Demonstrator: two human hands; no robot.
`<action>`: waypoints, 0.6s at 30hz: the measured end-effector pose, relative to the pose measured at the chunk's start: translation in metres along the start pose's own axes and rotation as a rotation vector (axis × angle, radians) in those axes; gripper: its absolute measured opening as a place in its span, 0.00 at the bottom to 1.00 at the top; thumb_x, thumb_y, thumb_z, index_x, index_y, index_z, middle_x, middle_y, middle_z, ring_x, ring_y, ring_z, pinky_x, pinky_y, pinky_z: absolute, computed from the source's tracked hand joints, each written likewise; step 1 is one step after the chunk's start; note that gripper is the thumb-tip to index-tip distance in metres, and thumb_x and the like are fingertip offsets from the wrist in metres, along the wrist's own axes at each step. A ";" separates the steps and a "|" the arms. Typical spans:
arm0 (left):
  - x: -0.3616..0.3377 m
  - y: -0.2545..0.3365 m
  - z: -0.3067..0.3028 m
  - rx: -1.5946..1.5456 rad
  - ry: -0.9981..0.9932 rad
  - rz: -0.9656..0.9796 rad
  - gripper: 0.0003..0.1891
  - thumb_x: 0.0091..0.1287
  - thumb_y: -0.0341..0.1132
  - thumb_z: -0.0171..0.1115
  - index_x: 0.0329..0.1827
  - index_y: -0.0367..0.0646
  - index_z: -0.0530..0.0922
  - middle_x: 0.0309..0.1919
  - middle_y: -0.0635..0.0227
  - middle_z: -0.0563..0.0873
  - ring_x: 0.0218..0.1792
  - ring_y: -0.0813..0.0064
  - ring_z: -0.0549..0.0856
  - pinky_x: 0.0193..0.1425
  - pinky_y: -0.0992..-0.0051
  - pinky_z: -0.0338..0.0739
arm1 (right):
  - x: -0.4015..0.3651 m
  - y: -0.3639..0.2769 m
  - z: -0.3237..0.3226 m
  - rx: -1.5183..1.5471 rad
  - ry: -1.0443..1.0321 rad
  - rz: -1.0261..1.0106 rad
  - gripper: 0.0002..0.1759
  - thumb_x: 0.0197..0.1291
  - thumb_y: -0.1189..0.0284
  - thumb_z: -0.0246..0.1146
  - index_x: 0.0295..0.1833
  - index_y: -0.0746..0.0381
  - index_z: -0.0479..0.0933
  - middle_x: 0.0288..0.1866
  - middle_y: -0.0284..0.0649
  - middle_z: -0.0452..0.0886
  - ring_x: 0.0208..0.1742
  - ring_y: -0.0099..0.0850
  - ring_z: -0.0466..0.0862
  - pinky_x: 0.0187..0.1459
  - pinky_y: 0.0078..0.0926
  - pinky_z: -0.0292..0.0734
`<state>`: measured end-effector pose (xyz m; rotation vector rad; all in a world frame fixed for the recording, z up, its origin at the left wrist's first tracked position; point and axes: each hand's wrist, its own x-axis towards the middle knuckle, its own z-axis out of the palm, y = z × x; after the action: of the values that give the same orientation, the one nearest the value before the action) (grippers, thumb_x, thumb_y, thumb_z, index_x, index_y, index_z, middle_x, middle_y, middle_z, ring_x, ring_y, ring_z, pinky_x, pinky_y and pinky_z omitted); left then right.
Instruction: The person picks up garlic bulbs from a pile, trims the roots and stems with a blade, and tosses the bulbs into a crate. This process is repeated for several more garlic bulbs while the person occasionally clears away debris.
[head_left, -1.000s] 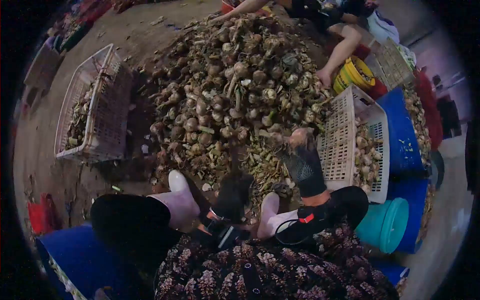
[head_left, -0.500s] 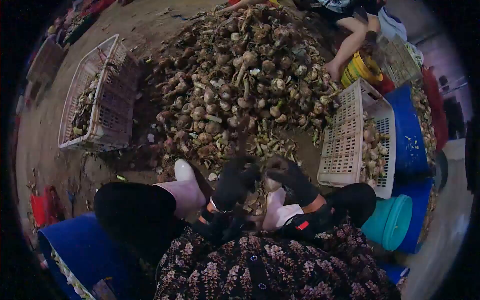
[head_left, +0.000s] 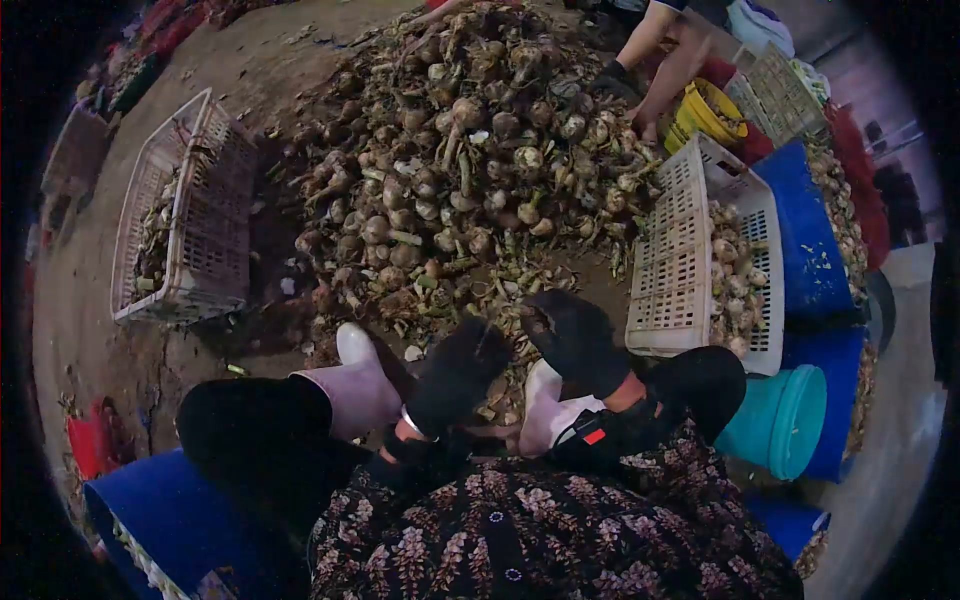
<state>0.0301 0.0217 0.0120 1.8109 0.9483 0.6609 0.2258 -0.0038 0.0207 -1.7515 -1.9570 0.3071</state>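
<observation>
Both my hands wear black gloves and hover over the boots, in front of a large pile of garlic bulbs (head_left: 460, 170). My left hand (head_left: 462, 372) is closed, its fingers curled toward the right; whatever it holds is hidden by the dark glove. A short gap away, my right hand (head_left: 572, 342) is closed too, fingertips pointing left. A small brownish patch shows at its fingertips, too dim to name. Below the hands, cut stalks and garlic scraps (head_left: 505, 385) lie on the ground between a left boot (head_left: 362, 385) and a right boot (head_left: 545, 410).
A white crate (head_left: 672, 262) with garlic bulbs stands at right, beside blue barrels (head_left: 808, 225) and a teal bucket (head_left: 775, 425). Another white crate (head_left: 215, 215) is at left. A blue barrel (head_left: 190, 510) sits lower left. Another person's arm (head_left: 650, 35) reaches down near a yellow bucket (head_left: 690, 120).
My hands have drawn apart slightly, and the pale garlic bulb seen between them no longer shows. The other person's arms have shifted toward the pile. The whole view has tilted a little.
</observation>
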 end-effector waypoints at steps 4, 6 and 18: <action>-0.003 -0.014 0.017 -0.084 0.012 0.130 0.10 0.60 0.37 0.60 0.36 0.38 0.76 0.31 0.54 0.81 0.34 0.55 0.80 0.38 0.62 0.73 | 0.003 -0.013 -0.009 -0.107 0.052 -0.067 0.12 0.53 0.66 0.61 0.40 0.61 0.77 0.35 0.46 0.80 0.36 0.46 0.79 0.37 0.40 0.75; -0.001 -0.006 0.016 -0.169 -0.040 -0.005 0.11 0.60 0.37 0.59 0.36 0.36 0.75 0.30 0.53 0.81 0.33 0.55 0.80 0.38 0.63 0.73 | 0.005 -0.014 -0.009 -0.152 0.059 -0.091 0.11 0.53 0.67 0.61 0.38 0.61 0.77 0.34 0.45 0.79 0.35 0.46 0.79 0.36 0.40 0.74; -0.012 -0.115 0.084 0.419 -0.097 0.522 0.08 0.51 0.34 0.58 0.33 0.45 0.79 0.30 0.59 0.78 0.34 0.57 0.78 0.40 0.61 0.73 | 0.025 -0.003 -0.057 0.017 0.251 0.100 0.10 0.55 0.72 0.61 0.44 0.60 0.78 0.33 0.44 0.81 0.34 0.39 0.82 0.37 0.31 0.74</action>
<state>0.0513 -0.0015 -0.1274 2.4801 0.5714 0.7152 0.2504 0.0113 0.0764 -1.7852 -1.6898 0.1293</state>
